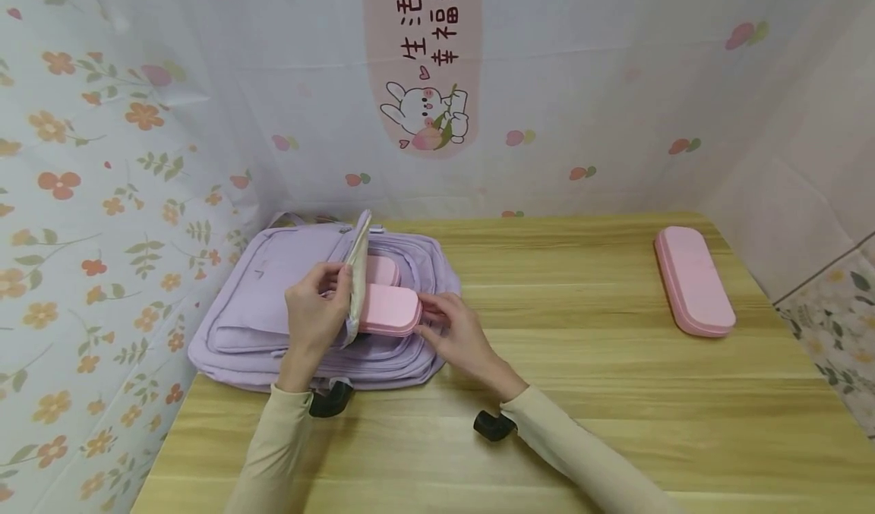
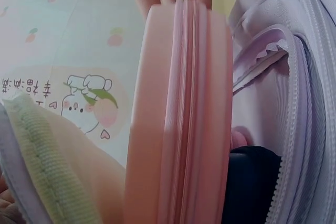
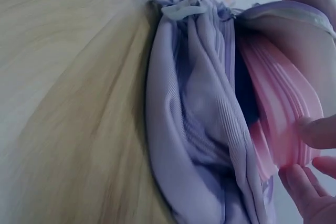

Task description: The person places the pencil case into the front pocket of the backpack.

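Observation:
A lavender backpack [image 1: 263, 271] lies flat on the table at the left. My left hand [image 1: 316, 313] pinches the edge of its pocket flap [image 1: 359, 263] and holds it raised. At the end of a pink pencil case [image 1: 390, 307], the thumb and fingers of my right hand [image 1: 465, 339] grip it; its other end is inside the pocket, behind the flap. Another pink case [image 1: 384, 271] lies beside it, partly covered. The left wrist view shows the held case's layered side and a dark object [image 2: 252, 182] by it in the pocket.
A separate pink case [image 1: 696, 282] lies on the wooden table [image 1: 560, 362] at the far right. Patterned cloth [image 1: 581, 104] hangs behind the table and along its left side. A black band part [image 1: 494, 426] sits by my right wrist.

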Available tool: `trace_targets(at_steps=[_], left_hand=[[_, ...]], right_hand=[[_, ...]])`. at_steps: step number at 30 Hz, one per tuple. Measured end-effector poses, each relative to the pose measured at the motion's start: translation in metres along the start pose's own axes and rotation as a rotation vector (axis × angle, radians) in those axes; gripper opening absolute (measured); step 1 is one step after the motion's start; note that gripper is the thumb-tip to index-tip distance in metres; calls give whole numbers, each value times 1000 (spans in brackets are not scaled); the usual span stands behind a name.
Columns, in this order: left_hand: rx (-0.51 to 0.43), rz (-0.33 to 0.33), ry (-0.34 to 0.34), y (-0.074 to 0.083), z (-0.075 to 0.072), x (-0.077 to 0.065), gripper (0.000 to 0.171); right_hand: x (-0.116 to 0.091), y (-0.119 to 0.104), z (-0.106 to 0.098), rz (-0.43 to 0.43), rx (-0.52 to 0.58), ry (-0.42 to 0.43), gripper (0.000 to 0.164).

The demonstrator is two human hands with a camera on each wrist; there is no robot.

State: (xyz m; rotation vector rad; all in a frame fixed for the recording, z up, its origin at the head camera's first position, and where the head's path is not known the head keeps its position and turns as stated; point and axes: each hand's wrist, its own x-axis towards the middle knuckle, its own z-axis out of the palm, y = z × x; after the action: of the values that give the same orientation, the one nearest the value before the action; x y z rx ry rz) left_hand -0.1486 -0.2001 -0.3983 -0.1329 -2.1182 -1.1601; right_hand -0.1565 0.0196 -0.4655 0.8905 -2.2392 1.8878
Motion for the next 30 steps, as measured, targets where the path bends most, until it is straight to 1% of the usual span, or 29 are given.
trace_targets(at_steps=[5,11,14,18,24,30], left_hand=[[7,8,-3,0,0,-1,10],[2,27,11,0,-1,-1,10],[-4,24,13,0,-1,0,9],[-12,15,3,-1,0,-1,9],[-7,28,6,-1,1,-2,9],[-12,31,14,0,1,-5,6]], right_hand=[[7,-2,8,61,77,49,46],[19,-4,15,129,66,68,40],[25,-5,18,170,68,73,39],[30,-5,21,217,100,81,40],[35,-6,28,251,161,87,41],[35,-2,31,260,212,77,39]])
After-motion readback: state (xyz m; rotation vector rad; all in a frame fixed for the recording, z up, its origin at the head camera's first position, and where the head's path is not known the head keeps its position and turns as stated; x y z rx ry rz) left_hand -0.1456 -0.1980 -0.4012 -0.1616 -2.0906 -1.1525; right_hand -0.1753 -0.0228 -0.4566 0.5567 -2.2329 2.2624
